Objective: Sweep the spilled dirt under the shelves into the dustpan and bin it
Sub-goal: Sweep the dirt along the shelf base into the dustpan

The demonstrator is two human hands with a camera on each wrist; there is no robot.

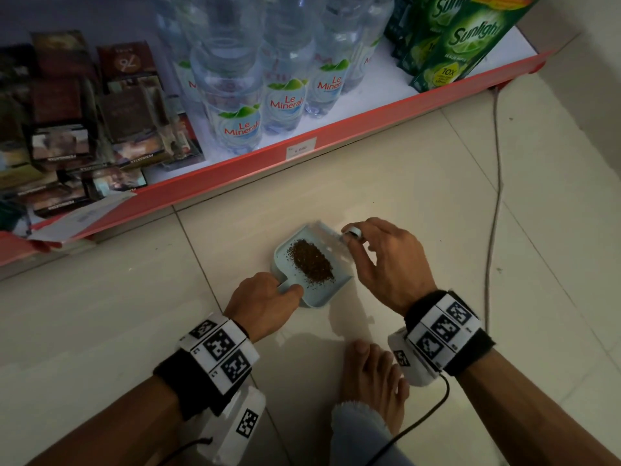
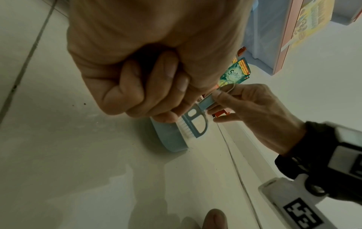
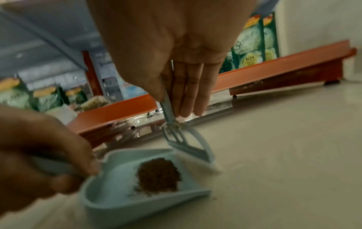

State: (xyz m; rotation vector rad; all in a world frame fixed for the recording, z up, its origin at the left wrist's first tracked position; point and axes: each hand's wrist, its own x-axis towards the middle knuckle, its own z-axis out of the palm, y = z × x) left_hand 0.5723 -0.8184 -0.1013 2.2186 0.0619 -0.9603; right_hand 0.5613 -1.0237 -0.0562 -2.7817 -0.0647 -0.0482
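Head view, left to right. The dark cardboard cartons (image 1: 84, 129) occupy the left of the red-edged display shelf (image 1: 268, 156), followed by the clear plastic water bottles (image 1: 242, 105) and the green detergent pouches (image 1: 460, 38) at the right end.

On the pale tiled floor (image 1: 117, 297) in front of the shelf sits the small light-blue plastic dustpan (image 1: 285, 250). The left hand (image 1: 265, 306) is curled round its short handle, thumb on top; the left wrist view confirms the fingers wrapped tight.

The spilled dirt (image 1: 312, 264) now lies as one loose brown heap inside the dustpan, toward its centre. A few stray specks remain on the floor near the pan.

The right hand (image 1: 389, 264) pinches the thin handle of the light-blue hand brush with white bristles (image 3: 188, 147) between thumb and fingertips. The remaining fingers are straight and close together. The bristles rest at the open lip of the dustpan.

A grey cable (image 1: 494, 196) runs along the floor at far right.

Handling assessment:
- The dustpan appears light, rigid and smooth-walled.
- The dirt is dry, granular and free-flowing; it will likely slide out of the open lip if the pan tips forward.
- Recommended hold: keep the grip on the handle and tilt the lip slightly upward before lifting.
- Sweeping appears nearly complete; carrying to the bin remains. No bin is visible.
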